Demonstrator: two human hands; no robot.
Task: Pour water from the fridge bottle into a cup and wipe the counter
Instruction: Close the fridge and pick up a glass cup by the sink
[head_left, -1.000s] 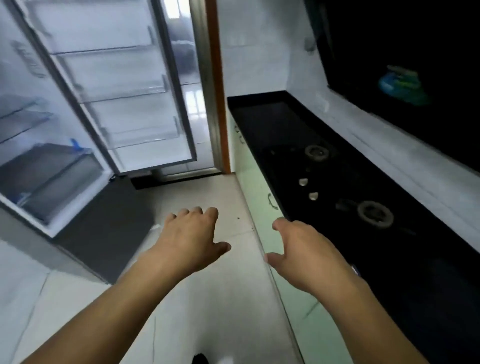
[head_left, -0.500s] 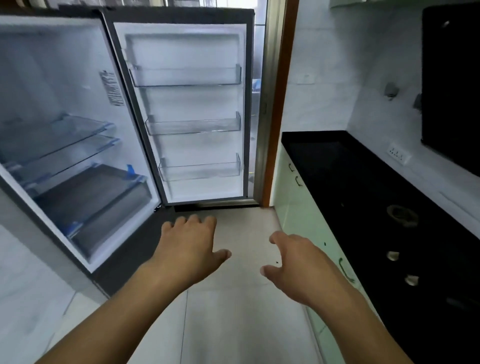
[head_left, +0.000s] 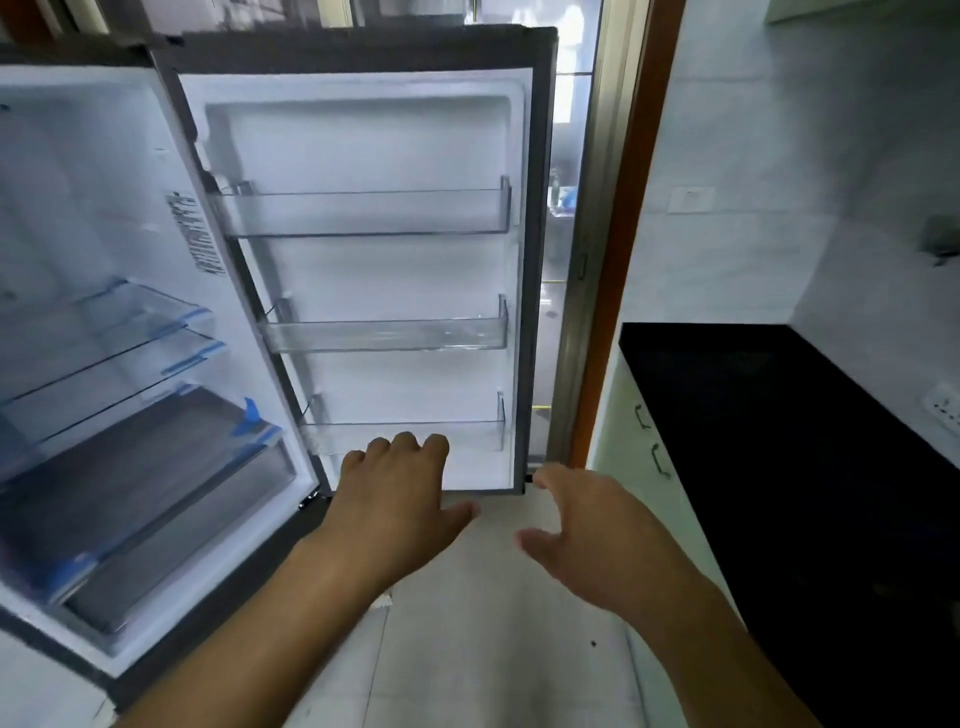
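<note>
Bright daylight from glass behind fridge door (head_left: 363, 260), w/ glare there; door liner lit evenly. Black surface (head_left: 779, 441) right of door v. dark, no detail. Wide-angle bend at edges; overall soft, slightly blurred.

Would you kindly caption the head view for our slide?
Both empty hands, left and right, reach toward an open fridge door with bare shelves.

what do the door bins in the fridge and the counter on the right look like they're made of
Door bins: clear, glossy plastic by the look; the white door liner shows straight through them. Counter: black and smooth, probably polished stone or a stone-like slab; its dark surface shows little detail, so the exact material stays open.
</note>
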